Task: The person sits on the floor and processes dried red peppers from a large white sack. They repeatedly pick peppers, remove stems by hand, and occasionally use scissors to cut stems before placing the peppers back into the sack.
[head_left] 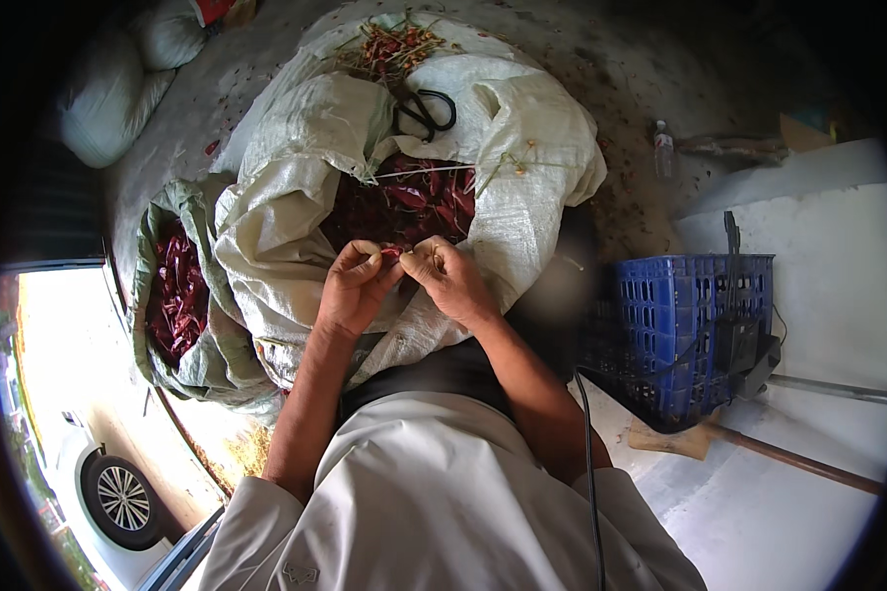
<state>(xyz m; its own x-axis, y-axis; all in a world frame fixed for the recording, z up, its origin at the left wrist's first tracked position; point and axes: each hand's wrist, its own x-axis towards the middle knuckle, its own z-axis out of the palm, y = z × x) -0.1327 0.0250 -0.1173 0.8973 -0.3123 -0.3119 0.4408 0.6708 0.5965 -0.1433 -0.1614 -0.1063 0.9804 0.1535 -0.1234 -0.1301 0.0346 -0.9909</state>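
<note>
Between my two hands is a dried red chili [391, 254], pinched at both ends. My left hand [353, 280] grips its body between thumb and fingers. The fingertips of my right hand [445, 279] are closed at the other end, by the pale stem. Just beyond them a big white woven sack [276, 212] gapes, with dark red dried chilies [419, 200] inside. Black-handled scissors [427, 115] lie on the sack's far folds. Behind these sits a heap of cut stems and bits of chili [392, 51].
On the left stands a greenish sack [148, 251] full of dried chilies [177, 295]. A blue plastic crate [695, 325] is at the right, with a plastic bottle [664, 148] farther off. Stuffed white sacks [113, 98] rest at the far left. A black cable [590, 463] runs beside my right arm.
</note>
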